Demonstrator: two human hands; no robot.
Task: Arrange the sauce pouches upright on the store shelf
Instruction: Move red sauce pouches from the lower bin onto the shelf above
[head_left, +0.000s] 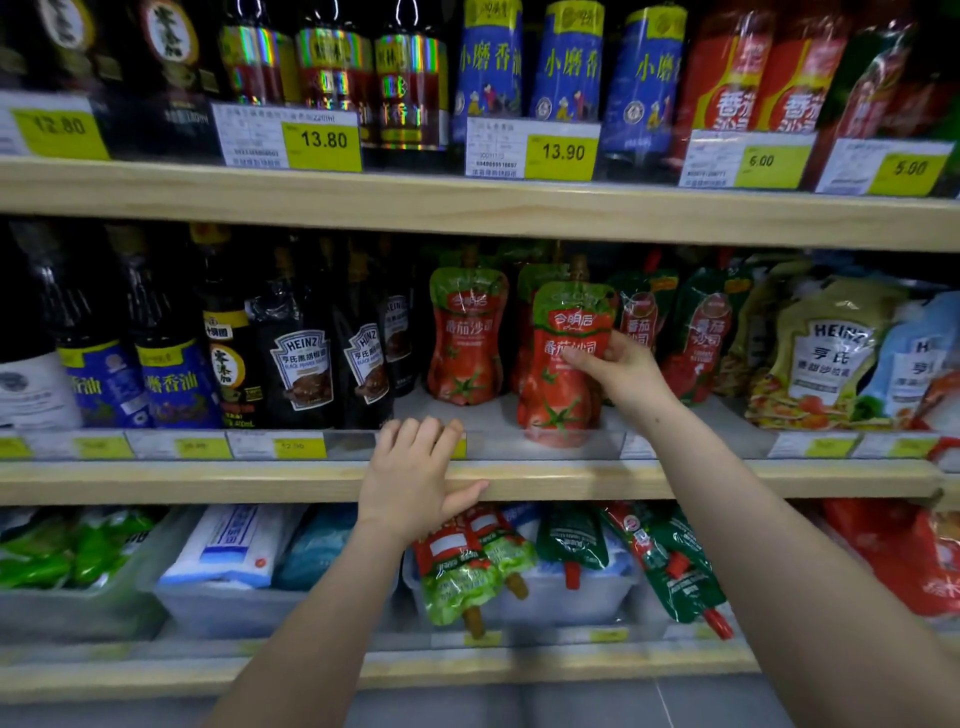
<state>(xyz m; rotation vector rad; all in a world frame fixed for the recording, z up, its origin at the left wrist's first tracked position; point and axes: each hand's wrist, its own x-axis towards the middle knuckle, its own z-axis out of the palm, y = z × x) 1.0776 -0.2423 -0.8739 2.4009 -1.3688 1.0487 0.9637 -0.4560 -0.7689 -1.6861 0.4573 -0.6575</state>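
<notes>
A red and green tomato sauce pouch (558, 384) stands upright at the front of the middle shelf (208, 480). My right hand (621, 371) grips its right side, thumb across the label. A second identical pouch (466, 338) stands upright further back to its left, and another is partly hidden behind the held one. My left hand (415, 475) rests on the shelf's wooden front edge, fingers curled over the clear price rail, holding nothing. More green and red pouches (701, 332) lean at the right.
Dark Heinz sauce bottles (304, 364) and soy bottles fill the shelf's left. Heinz salad dressing pouches (826, 358) crowd the right. On the shelf below, a clear bin (550, 597) holds several pouches lying flat. Oil bottles line the top shelf.
</notes>
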